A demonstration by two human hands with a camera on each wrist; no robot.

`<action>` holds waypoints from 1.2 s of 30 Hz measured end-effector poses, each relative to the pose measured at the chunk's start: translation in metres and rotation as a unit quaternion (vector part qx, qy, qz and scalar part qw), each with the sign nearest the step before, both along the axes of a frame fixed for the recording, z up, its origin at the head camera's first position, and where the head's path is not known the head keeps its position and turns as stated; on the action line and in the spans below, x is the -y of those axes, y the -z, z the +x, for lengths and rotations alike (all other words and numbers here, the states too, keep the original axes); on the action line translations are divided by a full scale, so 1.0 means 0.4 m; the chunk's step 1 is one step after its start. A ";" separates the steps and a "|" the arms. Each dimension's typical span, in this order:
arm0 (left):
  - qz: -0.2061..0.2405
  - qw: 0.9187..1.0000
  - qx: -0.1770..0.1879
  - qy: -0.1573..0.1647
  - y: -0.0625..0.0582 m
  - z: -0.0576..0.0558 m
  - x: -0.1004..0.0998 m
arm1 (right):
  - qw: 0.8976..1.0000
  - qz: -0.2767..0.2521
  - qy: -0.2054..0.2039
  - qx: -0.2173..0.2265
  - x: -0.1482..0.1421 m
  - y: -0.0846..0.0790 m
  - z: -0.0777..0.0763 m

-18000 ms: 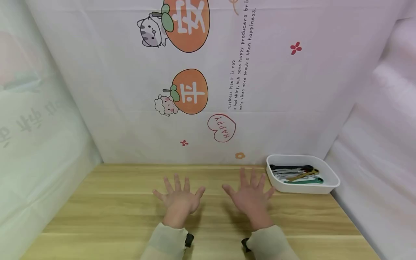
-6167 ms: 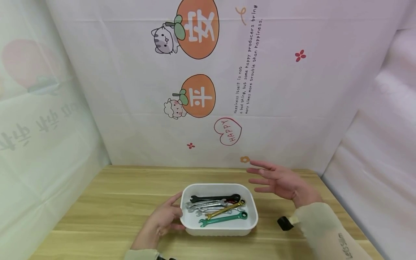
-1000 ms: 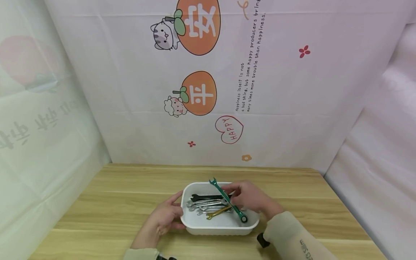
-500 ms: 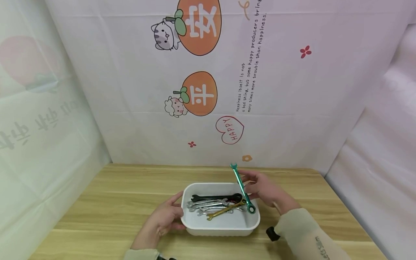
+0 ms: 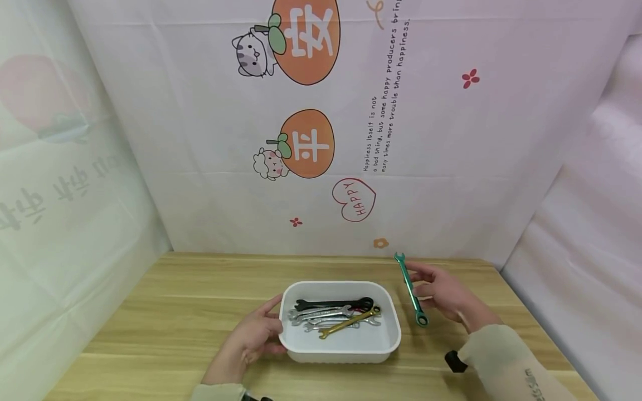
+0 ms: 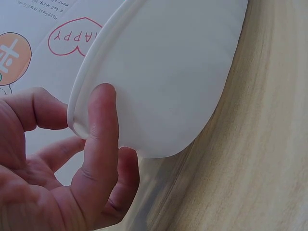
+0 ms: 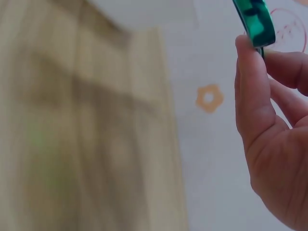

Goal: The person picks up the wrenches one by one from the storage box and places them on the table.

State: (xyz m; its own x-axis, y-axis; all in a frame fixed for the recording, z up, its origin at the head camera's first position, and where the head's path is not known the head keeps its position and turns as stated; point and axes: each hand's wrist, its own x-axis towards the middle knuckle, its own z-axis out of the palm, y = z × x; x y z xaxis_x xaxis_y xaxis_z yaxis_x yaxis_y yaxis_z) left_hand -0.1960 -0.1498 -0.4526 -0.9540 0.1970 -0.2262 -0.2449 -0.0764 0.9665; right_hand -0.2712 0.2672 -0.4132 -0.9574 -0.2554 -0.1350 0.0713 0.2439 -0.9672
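A green combination wrench point(image 5: 412, 289) is pinched upright between the thumb and fingers of my right hand point(image 5: 441, 292). It hangs above the table, just right of the white plastic box point(image 5: 341, 356). In the right wrist view, part of the green wrench point(image 7: 257, 26) shows at the fingertips. My left hand point(image 5: 253, 331) grips the box's left end, fingers and thumb against rim and wall, as the left wrist view of the box point(image 6: 168, 72) also shows. Inside lie a black wrench point(image 5: 326, 304), a gold wrench point(image 5: 346, 324) and several silver wrenches point(image 5: 316, 317), overlapping.
Everything stands on a wood-grain table point(image 5: 150, 328). Behind it rises a white printed cloth point(image 5: 426, 195), and more cloth hangs along both sides. The box sits close to the middle of the table.
My right hand has lifted the green wrench out of the box and carried it right, past the box's edge. My left hand and the box have stayed put.
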 end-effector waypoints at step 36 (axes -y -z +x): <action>-0.001 1.000 0.001 -0.001 -0.006 0.003 0.001 | 0.963 0.261 0.068 -0.020 -0.364 0.126 0.075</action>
